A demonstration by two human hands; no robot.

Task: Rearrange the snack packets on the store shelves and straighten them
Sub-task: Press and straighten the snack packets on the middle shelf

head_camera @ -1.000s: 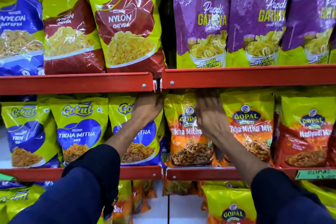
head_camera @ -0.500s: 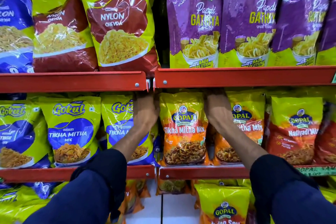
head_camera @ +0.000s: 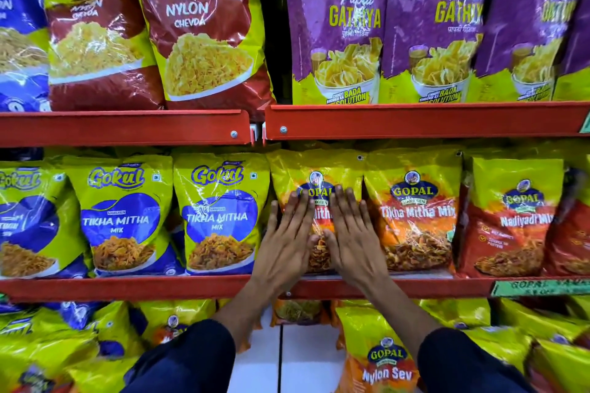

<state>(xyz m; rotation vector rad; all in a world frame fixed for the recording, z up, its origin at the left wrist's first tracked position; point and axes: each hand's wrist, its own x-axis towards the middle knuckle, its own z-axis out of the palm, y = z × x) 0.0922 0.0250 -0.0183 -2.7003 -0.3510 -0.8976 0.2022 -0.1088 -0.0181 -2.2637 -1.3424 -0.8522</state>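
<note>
Nearest, two dark sleeves reached up toward the middle shelf [head_camera: 127, 287]. Left hand [head_camera: 285, 241] and right hand [head_camera: 350, 238] both lay flat, fingers spread, palms pressed on the front of one orange Tikha Mitha packet [head_camera: 314, 169], thumbs nearly meeting over its lower half. Neither hand gripped anything; it was a flat push, no pinch.

That packet stood upright at the left end of the right-hand bay, just beside a blue Gokul packet [head_camera: 220, 217] on its left and touching a second orange packet [head_camera: 413, 217] on its right. A Nadiyadi packet [head_camera: 514, 223] came after that. Row looked mostly straight, faces forward.

Below the hands, a Nylon Sev packet [head_camera: 380, 360] and others sat loosely on the lower shelf, some leaning.

Farther up, the top shelf [head_camera: 415, 121] held tall purple Gathiya packets [head_camera: 338, 25] and a Nylon Chevda packet [head_camera: 204, 32] that tilted.

Risks, as judged: pushing too hard could crush the crisp contents or shove the packet back so it dropped behind the row. The slick film could let the palms slide and twist it off square. An uneven push might nudge the neighbouring orange packet askew. The packet top sat close under the upper shelf lip, so lifting could snag it.
</note>
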